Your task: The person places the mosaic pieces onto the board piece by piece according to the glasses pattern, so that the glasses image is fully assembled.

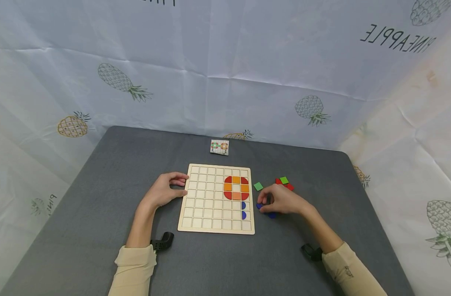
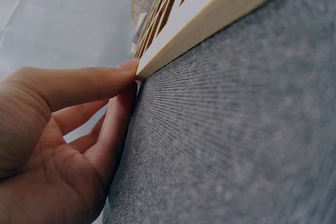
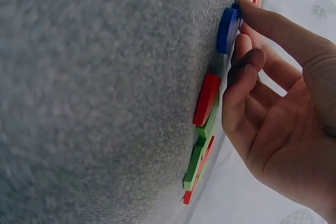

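Note:
A wooden grid board lies on the grey table. My left hand touches its left edge with thumb and fingertips spread apart; in the left wrist view the thumb presses the board's side. On the board's right part sits a ring of red and orange tiles, with two blue half-round tiles below it. Just right of the board, my right hand pinches a blue tile between thumb and index finger, its shape partly hidden. Another blue tile lies beside those fingertips.
Red tiles and a green tile lie grouped beyond my right hand. One green tile is apart, near the board's right edge. Behind the board is a small pattern card. A pineapple-print cloth hangs behind the table.

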`<control>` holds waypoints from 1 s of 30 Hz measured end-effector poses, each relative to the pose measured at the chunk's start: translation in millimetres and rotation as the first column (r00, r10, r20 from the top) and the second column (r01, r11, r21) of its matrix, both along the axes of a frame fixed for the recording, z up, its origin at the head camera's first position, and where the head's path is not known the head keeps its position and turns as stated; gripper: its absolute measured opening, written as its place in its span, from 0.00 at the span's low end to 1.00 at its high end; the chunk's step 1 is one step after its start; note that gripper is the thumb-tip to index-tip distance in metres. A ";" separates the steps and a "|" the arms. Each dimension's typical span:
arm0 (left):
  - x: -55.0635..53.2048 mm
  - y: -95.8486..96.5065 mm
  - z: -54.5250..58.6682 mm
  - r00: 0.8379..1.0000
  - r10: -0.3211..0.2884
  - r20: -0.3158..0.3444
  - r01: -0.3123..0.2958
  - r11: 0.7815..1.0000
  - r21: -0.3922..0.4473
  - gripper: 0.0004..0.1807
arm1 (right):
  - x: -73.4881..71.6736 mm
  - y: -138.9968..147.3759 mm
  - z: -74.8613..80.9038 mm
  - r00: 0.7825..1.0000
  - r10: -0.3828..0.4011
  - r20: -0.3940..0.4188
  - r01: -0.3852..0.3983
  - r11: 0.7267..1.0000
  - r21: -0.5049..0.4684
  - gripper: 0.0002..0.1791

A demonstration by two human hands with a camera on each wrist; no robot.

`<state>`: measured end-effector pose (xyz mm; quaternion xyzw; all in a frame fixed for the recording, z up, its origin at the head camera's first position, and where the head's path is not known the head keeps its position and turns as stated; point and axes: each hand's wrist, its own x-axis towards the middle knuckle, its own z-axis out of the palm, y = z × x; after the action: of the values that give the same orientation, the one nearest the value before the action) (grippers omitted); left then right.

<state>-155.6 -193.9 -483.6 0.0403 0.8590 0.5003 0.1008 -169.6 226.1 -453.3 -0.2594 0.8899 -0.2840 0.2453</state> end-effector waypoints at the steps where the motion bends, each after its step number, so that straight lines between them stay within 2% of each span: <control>1: -0.2 -0.2 -0.1 1.000 -0.001 -0.001 0.001 1.000 0.000 0.28 | -0.8 0.7 -0.3 1.000 0.005 -0.005 -0.005 1.000 -0.004 0.07; 5: -0.3 -0.1 0.2 1.000 -0.001 -0.002 0.001 1.000 0.000 0.28 | -4.8 4.1 -1.2 0.999 0.030 -0.015 -0.030 0.999 -0.039 0.06; 9: 0.1 0.0 0.6 1.000 -0.002 -0.001 0.002 1.000 -0.003 0.28 | -8.6 6.1 -1.9 0.999 0.039 0.008 -0.038 0.997 -0.067 0.09; 15: -0.1 0.3 0.2 1.000 -0.003 0.005 0.003 1.000 -0.004 0.28 | -11.8 6.3 -3.7 0.999 0.052 0.003 -0.051 0.996 -0.076 0.08; 21: 0.8 0.2 0.7 1.000 -0.004 0.005 0.004 1.000 -0.002 0.28 | -8.9 6.6 -2.8 0.998 0.062 -0.021 -0.062 0.997 -0.050 0.07; 30: 0.4 0.4 -1.1 1.000 0.001 -0.004 -0.001 1.000 -0.001 0.28 | -1.6 -2.5 2.6 0.999 0.040 0.020 -0.037 0.989 -0.140 0.08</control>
<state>-155.2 -193.5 -484.7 0.0409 0.8595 0.4998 0.0991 -171.3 223.7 -450.6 -0.2897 0.8598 -0.3438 0.2419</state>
